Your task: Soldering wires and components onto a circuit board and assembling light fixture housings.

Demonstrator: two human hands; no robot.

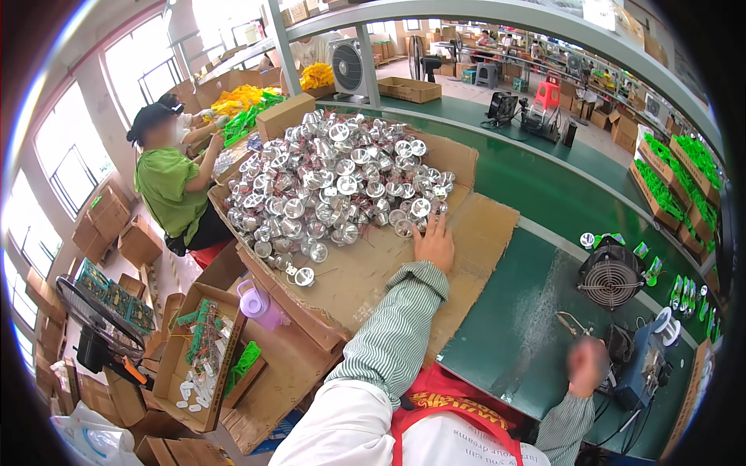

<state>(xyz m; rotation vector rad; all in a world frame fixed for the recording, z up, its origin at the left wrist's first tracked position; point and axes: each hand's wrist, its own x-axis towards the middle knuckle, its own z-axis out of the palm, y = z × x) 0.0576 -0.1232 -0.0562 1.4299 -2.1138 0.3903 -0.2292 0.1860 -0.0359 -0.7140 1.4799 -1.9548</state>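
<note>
My left hand [435, 247] reaches forward over a cardboard tray [365, 268], fingers stretched out and apart. Its fingertips are at the near right edge of a large heap of silver reflector cups [334, 182] with thin red wires among them. No cup shows lifted in that hand. Over the green bench [505, 318], my right hand [587, 363] is low on the right, blurred, so its grip cannot be made out. Just beyond it lies a thin bent piece with a coppery end [573, 322]. A blue box-shaped unit [649, 361] stands to its right.
A small black fan [611, 276] stands on the bench, with green parts [684, 295] beyond it. A wire spool [667, 326] is near the blue unit. Left of the tray are a purple bottle [260, 307] and a parts box [194, 357]. A co-worker [171, 175] sits at far left.
</note>
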